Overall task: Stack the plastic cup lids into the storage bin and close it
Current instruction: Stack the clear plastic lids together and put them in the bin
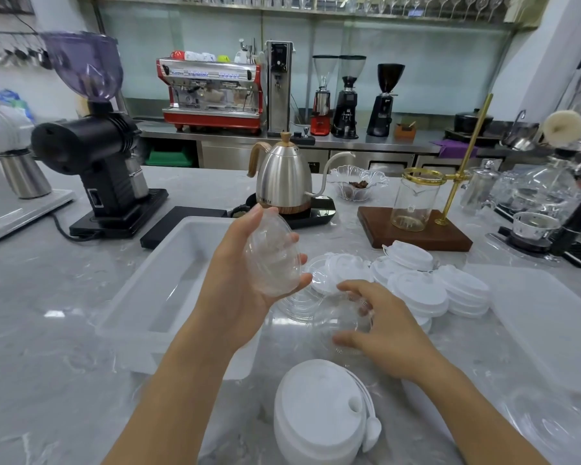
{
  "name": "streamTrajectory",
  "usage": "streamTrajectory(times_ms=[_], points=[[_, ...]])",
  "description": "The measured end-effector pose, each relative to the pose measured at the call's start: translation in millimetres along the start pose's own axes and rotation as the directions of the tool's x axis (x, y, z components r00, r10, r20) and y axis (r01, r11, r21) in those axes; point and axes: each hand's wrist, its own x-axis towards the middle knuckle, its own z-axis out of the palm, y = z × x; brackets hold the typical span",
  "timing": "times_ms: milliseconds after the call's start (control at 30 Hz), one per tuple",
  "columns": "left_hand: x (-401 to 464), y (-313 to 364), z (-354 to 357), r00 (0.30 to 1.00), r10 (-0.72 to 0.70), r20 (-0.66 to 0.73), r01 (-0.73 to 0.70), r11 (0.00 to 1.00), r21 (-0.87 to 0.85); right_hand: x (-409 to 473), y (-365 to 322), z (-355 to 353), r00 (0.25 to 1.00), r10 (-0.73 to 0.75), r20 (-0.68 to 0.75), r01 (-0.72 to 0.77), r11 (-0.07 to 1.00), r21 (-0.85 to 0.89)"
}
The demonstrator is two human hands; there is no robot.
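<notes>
Tilting on edge, clear lids (pixel 274 260) face rightward.

Everything is being carried by a grey-veined marble counter (pixel 47 313). An open translucent white plastic storage bin (pixel 168 280) is being supported left of centre, with its flat translucent lid (pixel 550 317) lying well apart at the right. Stacks of white plastic cup lids (pixel 430 286) are sitting between them; another white lid stack (pixel 319 414) is lying at the near edge. Clear dome lids (pixel 336 317) are resting just beside the bin. Further back: a black coffee grinder (pixel 94 156), a steel gooseneck kettle (pixel 284 176) on a black base, and a dark wooden stand (pixel 416 233) bearing a glass carafe.
</notes>
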Motion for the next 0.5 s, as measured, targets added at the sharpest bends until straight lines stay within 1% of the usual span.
streamTrajectory(times_ms=[100, 233, 333, 400, 433, 500], points=[[-1.0, 0.4, 0.8, 1.0, -0.006, -0.003, 0.006, 1.0, -0.002, 0.0, 2.7, 1.4, 0.998, -0.017, -0.068, 0.018, 1.0, 0.012], [-1.2, 2.0, 1.6, 1.0, -0.008, 0.023, 0.008, 1.0, -0.014, -0.5, 2.3, 3.3, 0.991, -0.077, -0.11, 0.076, 0.997, -0.017], [-2.6, 1.8, 3.6, 1.0, -0.003, 0.026, 0.003, 1.0, 0.004, -0.2, 3.7, 1.9, 0.978, -0.09, -0.191, 0.098, 0.995, 0.03], [-3.5, 2.1, 3.2, 1.0, 0.003, 0.015, -0.003, 1.0, -0.001, 1.0, 2.2, 0.9, 0.968, -0.071, -0.241, 0.109, 0.984, 0.144], [-3.5, 1.8, 3.8, 1.0, 0.002, 0.008, -0.002, 1.0, -0.004, 1.2, 0.6, -0.9, 0.964, -0.059, -0.257, 0.12, 0.966, 0.228], [-3.4, 1.7, 4.0, 1.0, -0.006, 0.0, 0.006, 1.0, -0.008, 3.9, -5.1, -7.0, 0.958, -0.027, -0.287, 0.154, 0.888, 0.433]])
